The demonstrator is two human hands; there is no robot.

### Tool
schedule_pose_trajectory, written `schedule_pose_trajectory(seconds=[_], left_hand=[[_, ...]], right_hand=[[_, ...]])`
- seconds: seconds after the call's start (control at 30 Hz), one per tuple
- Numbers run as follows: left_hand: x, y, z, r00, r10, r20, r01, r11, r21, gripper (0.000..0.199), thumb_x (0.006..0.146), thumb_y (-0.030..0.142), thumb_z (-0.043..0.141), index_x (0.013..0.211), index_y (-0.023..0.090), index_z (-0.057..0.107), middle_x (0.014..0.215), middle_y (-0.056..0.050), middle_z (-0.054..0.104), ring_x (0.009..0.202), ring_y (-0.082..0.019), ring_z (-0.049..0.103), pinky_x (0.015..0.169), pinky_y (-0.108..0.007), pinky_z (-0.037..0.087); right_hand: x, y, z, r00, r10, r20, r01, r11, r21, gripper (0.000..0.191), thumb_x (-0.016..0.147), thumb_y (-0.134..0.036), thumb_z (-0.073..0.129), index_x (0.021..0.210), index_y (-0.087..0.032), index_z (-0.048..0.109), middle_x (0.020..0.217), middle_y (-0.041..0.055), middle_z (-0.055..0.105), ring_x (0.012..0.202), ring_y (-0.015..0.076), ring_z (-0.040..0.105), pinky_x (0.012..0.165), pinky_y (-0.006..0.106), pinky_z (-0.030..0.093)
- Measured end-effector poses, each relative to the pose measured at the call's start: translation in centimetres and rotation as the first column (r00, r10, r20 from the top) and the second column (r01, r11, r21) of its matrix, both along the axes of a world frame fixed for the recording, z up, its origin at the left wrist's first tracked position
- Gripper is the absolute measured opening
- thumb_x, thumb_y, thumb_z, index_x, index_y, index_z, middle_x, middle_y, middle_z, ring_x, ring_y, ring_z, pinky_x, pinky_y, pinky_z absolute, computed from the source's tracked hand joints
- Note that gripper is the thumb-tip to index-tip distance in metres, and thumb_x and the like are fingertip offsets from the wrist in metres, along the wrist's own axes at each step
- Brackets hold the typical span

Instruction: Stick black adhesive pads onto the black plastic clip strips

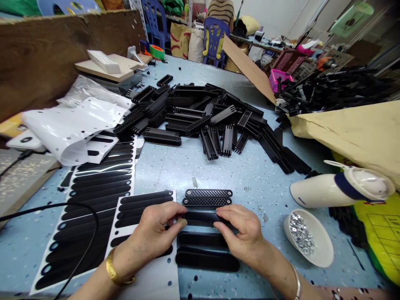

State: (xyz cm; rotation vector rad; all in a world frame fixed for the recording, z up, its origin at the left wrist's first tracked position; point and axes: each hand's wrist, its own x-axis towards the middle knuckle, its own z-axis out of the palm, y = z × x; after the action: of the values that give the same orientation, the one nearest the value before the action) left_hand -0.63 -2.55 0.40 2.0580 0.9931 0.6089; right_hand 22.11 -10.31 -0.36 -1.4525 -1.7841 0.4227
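My left hand (161, 225) pinches the left end of a smooth black strip (201, 218), and the fingers of my right hand (242, 229) close on its right end. The strip lies level between the hands, just above the table; its ends are hidden by my fingers. Right behind it sit two black textured bars (208, 197) side by side, a small metal piece at each end. Nearer to me lie more smooth black pieces with rounded ends (206, 259). Partly under my left wrist is a white backing sheet (146, 273) bearing black rounded strips.
A heap of black slotted bars (193, 108) spreads across the back of the table. On the right are a bowl of small metal parts (301, 233) and a white bottle (331, 188) on its side. Crumpled white sheets (75, 125) and a black cable (93, 225) lie left.
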Motion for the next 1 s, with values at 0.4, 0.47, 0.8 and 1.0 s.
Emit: schedule_pose_trajectory(seconds=[0.4, 0.47, 0.8, 1.0], left_hand=[[-0.19, 0.4, -0.3, 0.989, -0.127, 0.076, 0.111, 0.978, 0.178, 0.019, 0.086, 0.013, 0.057, 0.092, 0.019, 0.074, 0.088, -0.003, 0.077, 0.083, -0.016, 0.073, 0.077, -0.023, 0.059], [-0.24, 0.42, -0.5, 0.989, -0.127, 0.072, 0.11, 0.973, 0.204, 0.019, 0.085, 0.013, 0.058, 0.092, 0.019, 0.075, 0.088, -0.003, 0.078, 0.082, -0.016, 0.074, 0.077, -0.022, 0.059], [-0.27, 0.59, -0.92, 0.99, -0.127, 0.066, 0.107, 0.964, 0.244, 0.019, 0.085, 0.012, 0.059, 0.09, 0.017, 0.076, 0.088, -0.005, 0.078, 0.081, -0.016, 0.074, 0.076, -0.021, 0.061], [-0.26, 0.58, -0.94, 0.99, -0.125, 0.057, 0.106, 0.959, 0.262, 0.018, 0.084, 0.013, 0.06, 0.089, 0.018, 0.076, 0.087, -0.004, 0.078, 0.082, -0.016, 0.075, 0.077, -0.023, 0.061]], right_hand=[[0.32, 0.31, -0.19, 0.997, 0.027, -0.07, -0.03, 0.999, -0.034, 0.014, 0.083, -0.017, 0.067, 0.094, -0.013, 0.076, 0.084, 0.0104, 0.075, 0.074, 0.0227, 0.069, 0.066, 0.037, 0.057], [0.36, 0.35, -0.21, 0.996, 0.03, -0.083, -0.034, 0.998, -0.048, 0.015, 0.083, -0.016, 0.066, 0.094, -0.012, 0.076, 0.084, 0.0111, 0.075, 0.074, 0.0229, 0.069, 0.066, 0.038, 0.057], [0.78, 0.35, -0.55, 0.982, 0.028, -0.188, -0.043, 0.996, -0.079, 0.02, 0.079, -0.012, 0.07, 0.098, -0.016, 0.077, 0.087, 0.0096, 0.077, 0.078, 0.0212, 0.071, 0.07, 0.035, 0.059], [0.73, 0.02, -0.67, 0.991, 0.04, -0.129, -0.044, 0.998, -0.034, 0.021, 0.082, -0.013, 0.068, 0.101, -0.015, 0.075, 0.092, 0.0103, 0.077, 0.083, 0.0225, 0.072, 0.073, 0.038, 0.059]])
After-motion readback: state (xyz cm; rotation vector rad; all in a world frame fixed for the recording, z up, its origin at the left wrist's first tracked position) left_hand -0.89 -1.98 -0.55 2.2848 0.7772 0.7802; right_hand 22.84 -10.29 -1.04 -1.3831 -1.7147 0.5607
